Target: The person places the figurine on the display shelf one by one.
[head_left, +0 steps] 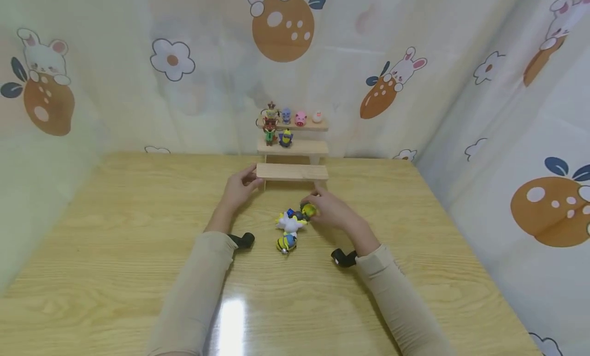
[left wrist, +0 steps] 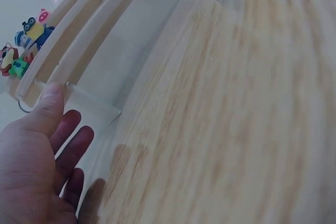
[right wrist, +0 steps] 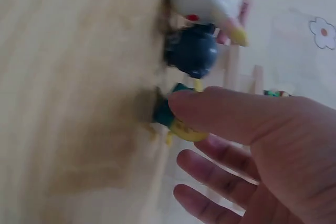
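Shelf (head_left: pixel 292 171) is up at 12 o'clock as the head cam sees it, and going from its middle, the left hand (head_left: pixel 238 191) is at 8 o'clock, fingers loosely spread with the thumb at the shelf's left end, while the right hand (head_left: pixel 333 210) is down at 5 o'clock in a pinch. Then there's a white toy (head_left: pixel 289 224) lying at 6 o'clock, the yellow toy (head_left: pixel 309 210) that's in that pinch at 5ish, and a tiny pig (head_left: pixel 300 119) on the top tier near 12.
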### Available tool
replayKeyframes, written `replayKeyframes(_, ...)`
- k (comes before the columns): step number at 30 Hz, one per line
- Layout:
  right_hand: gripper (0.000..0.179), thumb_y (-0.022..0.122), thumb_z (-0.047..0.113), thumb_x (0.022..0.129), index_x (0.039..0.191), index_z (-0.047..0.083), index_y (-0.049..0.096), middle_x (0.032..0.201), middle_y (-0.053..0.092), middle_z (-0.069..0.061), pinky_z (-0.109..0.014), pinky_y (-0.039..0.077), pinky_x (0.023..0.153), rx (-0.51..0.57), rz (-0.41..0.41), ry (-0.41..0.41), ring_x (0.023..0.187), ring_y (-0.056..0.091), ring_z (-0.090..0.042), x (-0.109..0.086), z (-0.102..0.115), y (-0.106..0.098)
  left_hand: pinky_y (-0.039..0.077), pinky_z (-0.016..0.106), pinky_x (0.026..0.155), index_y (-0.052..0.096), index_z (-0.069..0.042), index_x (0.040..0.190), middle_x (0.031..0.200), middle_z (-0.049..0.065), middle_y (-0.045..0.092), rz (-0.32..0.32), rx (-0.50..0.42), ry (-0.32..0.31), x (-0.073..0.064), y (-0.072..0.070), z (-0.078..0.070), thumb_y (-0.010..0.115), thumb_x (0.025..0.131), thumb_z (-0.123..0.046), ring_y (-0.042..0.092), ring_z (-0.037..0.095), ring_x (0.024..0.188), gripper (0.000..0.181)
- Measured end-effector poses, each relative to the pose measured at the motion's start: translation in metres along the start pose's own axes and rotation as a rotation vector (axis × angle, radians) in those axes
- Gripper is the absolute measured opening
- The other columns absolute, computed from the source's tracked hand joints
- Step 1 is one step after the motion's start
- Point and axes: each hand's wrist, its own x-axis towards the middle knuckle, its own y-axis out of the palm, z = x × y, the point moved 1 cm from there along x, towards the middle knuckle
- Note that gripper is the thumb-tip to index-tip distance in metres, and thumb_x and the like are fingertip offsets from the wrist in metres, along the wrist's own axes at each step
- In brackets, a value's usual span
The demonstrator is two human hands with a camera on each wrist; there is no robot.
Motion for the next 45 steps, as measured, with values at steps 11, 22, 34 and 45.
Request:
replayKeyframes(11,0.043,0.069,0.008,0.085,0.127,0.012,0.059,0.129,0.05,-0.017,-0.044,0.048,0.098,-0.001,-0.02,-0.015,0.116,0.054,-0.031,-0.002,-0.003,0.01,0.048,0.04,0.1,0.043,-0.015,0.144,0.12,0.014,0.063,-0.003,0.003,-0.026,-0.003,0.003,0.001,0.065,0.09,-0.032,0.059,0.029,0.112,0.061)
replayKeyframes(22,0.041,0.067,0.011,0.088,0.128,0.011,0.059,0.129,0.053,-0.013,-0.036,0.054,0.087,0.074,-0.007,-0.065,0.102,0.061,-0.025,0.002,-0.011,0.0,0.048,0.04,0.1,0.043,-0.015,0.143,0.121,0.015,0.062,-0.009,0.004,-0.015,0.003,-0.001,-0.006,0.065,0.089,-0.032,0.059,0.029,0.112,0.06)
replayKeyframes(34,0.022,0.062,0.011,0.092,0.113,0.01,0.067,0.123,0.058,-0.01,-0.032,0.055,0.089,0.239,0.014,-0.111,0.103,0.063,-0.024,0.001,-0.016,0.003,0.048,0.04,0.1,0.042,-0.014,0.144,0.121,0.016,0.062,0.004,0.017,-0.014,-0.001,0.0,-0.001,0.065,0.09,-0.031,0.059,0.029,0.112,0.061)
replayKeyframes(45,0.028,0.071,0.01,0.084,0.111,0.011,0.065,0.114,0.056,-0.011,-0.026,0.055,0.077,0.249,-0.042,-0.031,0.087,0.062,-0.017,0.002,-0.016,0.002,0.048,0.04,0.099,0.041,-0.018,0.145,0.123,0.012,0.06,0.013,0.014,-0.04,-0.002,0.0,-0.004,0.064,0.09,-0.036,0.058,0.026,0.113,0.062)
